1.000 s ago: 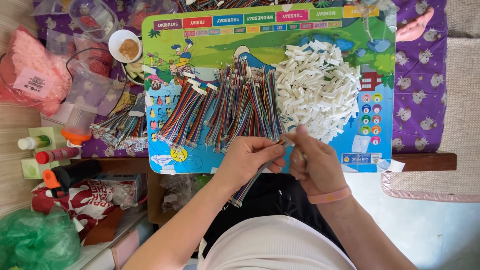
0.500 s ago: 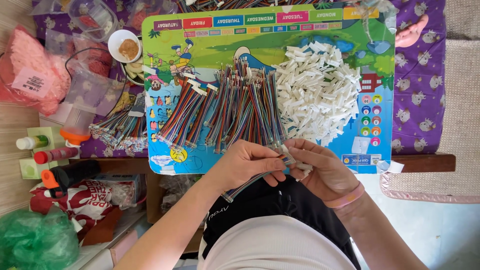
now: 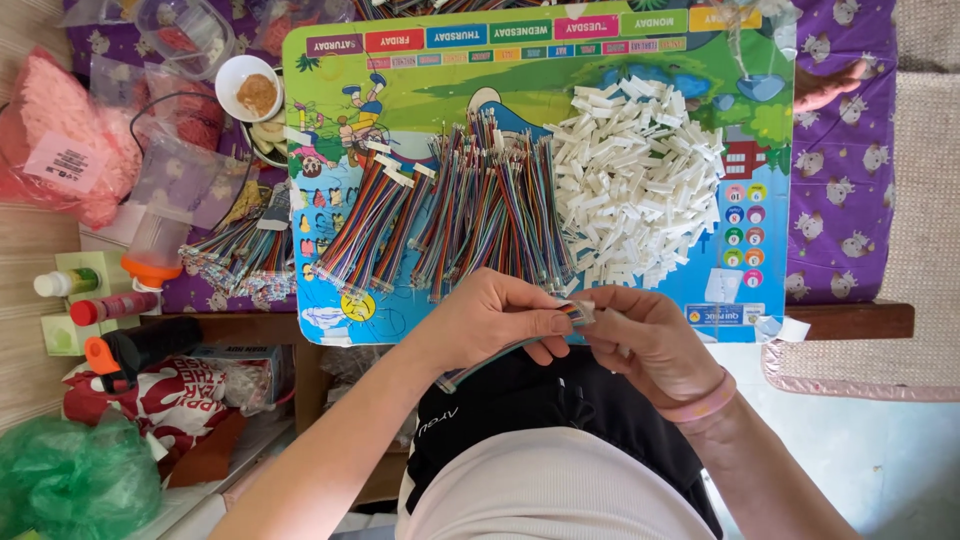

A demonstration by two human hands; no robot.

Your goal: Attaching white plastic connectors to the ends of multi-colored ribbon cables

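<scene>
Low in the middle of the frame, the left hand [image 3: 497, 318] pinches a short ribbon of multicoloured wires [image 3: 500, 352] between thumb and fingers, its loose end trailing down and left over the dark clothing at the lap. The right hand [image 3: 645, 340] has closed in from the right since a second ago, when the two hands sat a little higher and further apart; now its fingertips meet the left hand's at the ribbon's upper end, where a small white connector piece [image 3: 584, 312] seems to be gripped, though it is too small to be sure. The wire end and that piece are thus brought together, both hands closed narrowly on them. Just above the hands lies a colourful picture board [image 3: 330, 110] serving as the bench top, carrying a fan of more wire bundles [image 3: 455, 215] at centre and a heap of white plastic housings [image 3: 640, 195] to the right. At the upper left sit a small bowl [image 3: 250, 90], clear plastic bags [image 3: 190, 170] and a pink bag [image 3: 60, 140]; a green bag [image 3: 70, 480] fills the lower left corner. Nothing lies between the hands and the piles.
</scene>
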